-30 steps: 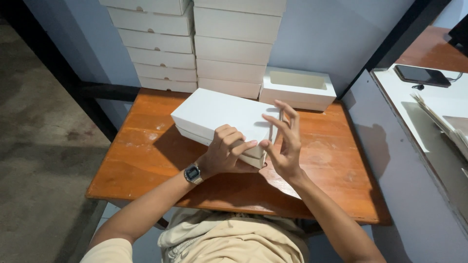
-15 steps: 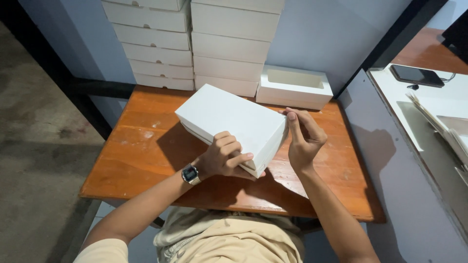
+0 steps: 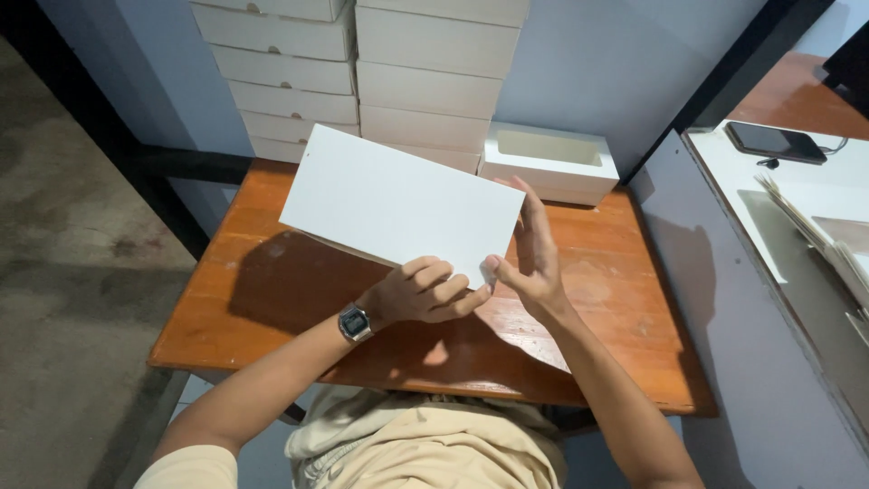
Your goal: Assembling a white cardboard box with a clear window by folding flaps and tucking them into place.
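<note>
Gripping the near edge of a flat white rectangular cardboard box (image 3: 398, 204), the left hand (image 3: 421, 292) has its fingers curled closed over that lower edge, thumb side toward the box's near right corner. A square-faced metal wristwatch (image 3: 354, 321) sits on the left wrist. The box is raised off the orange-brown wooden bench (image 3: 272, 290), tilted so its broad plain face looks up at the camera, and it throws a dark shadow on the wood below. The right hand (image 3: 529, 249) stands edge-on just beside the box's right end, fingers straight and spread open, its thumb meeting the near right corner next to the left hand. Behind the box, two stacks of closed white cardboard boxes (image 3: 362, 72) rise against the blue-grey wall. To their right a white box with a window lid (image 3: 550, 165) rests on the bench.
</note>
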